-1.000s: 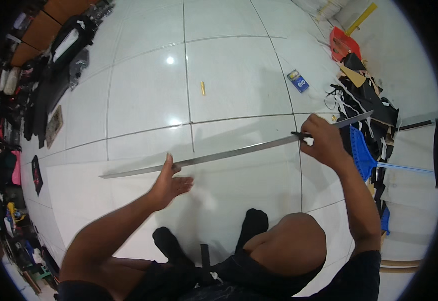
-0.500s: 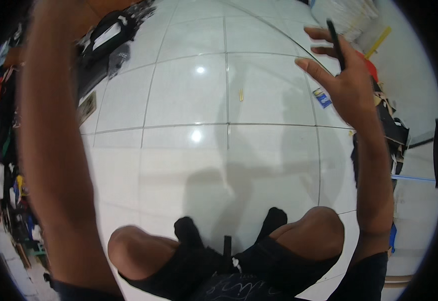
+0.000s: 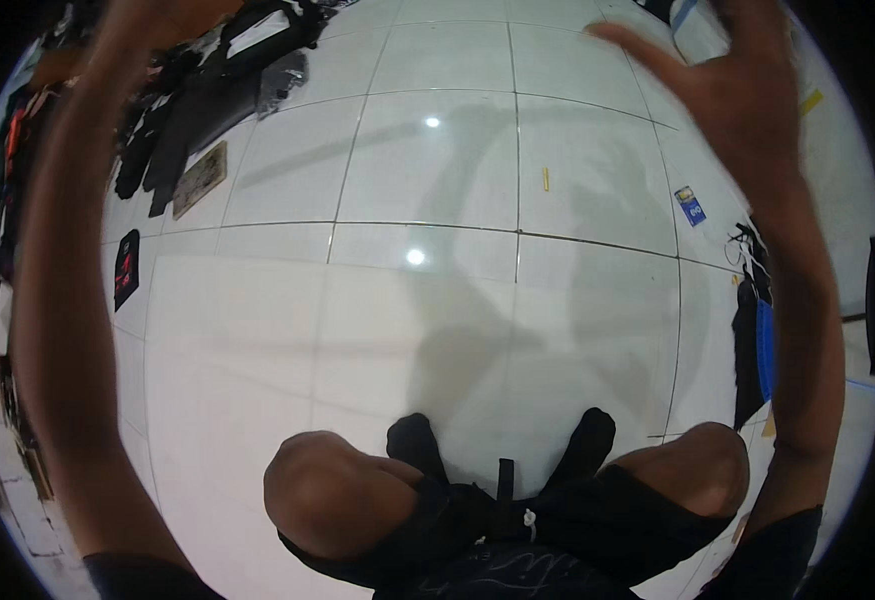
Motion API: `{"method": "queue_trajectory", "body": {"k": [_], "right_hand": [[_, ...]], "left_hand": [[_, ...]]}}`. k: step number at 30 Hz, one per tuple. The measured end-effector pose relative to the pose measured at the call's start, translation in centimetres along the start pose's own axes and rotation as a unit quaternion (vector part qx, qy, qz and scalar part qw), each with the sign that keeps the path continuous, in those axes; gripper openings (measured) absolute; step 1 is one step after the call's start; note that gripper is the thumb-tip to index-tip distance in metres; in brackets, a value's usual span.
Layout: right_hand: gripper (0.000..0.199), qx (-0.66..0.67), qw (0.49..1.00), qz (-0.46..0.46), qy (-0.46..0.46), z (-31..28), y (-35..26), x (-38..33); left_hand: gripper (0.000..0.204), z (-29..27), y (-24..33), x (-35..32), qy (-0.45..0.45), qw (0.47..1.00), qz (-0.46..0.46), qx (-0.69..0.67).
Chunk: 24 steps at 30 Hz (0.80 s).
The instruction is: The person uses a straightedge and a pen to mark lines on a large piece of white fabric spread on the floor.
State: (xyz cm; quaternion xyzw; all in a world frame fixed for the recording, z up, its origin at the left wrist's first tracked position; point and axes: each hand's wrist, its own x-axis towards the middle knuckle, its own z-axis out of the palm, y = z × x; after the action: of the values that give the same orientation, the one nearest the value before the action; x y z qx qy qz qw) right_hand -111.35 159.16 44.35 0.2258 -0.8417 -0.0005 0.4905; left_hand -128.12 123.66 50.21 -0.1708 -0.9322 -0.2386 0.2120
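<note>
My right hand (image 3: 742, 95) is raised at the upper right, its thumb stretched out well away from the palm. The upper fingers run off the top edge, and I see nothing held in the part that shows. On the floor below it lies a small blue packet (image 3: 690, 206), the nearest thing to that hand. A short, thin yellow stick (image 3: 546, 180) rests on the white tiles, left of the packet. My left forearm (image 3: 67, 300) rises along the left side, blurred near the top, and its hand is beyond the picture.
Dark bags and cloth (image 3: 212, 105) are heaped at the upper left, beside a flat patterned rectangular piece (image 3: 200, 182). A black flat item with red marks (image 3: 128, 270) lies closer. Along the right are cables and a blue object (image 3: 765, 350). My bent knees (image 3: 342, 495) frame the near floor.
My right hand has moved up and partly out of the picture; the slim black object seen at its fingers is no longer visible. The view has shifted, so floor items appear further right.
</note>
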Motion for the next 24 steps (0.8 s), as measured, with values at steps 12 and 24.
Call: {"method": "queue_trajectory", "body": {"k": [12,24], "right_hand": [[0.064,0.237,0.748,0.331,-0.524,11.3,-17.0,-24.6],[0.052,0.258,0.736,0.404,-0.478,16.6,-23.8,-30.4]], "left_hand": [[0.056,14.8,-26.6,-27.9,-0.214,0.976,-0.018,0.045],[0.040,23.1,-32.0,-32.0,-0.242,0.966,-0.075,0.058]]}}
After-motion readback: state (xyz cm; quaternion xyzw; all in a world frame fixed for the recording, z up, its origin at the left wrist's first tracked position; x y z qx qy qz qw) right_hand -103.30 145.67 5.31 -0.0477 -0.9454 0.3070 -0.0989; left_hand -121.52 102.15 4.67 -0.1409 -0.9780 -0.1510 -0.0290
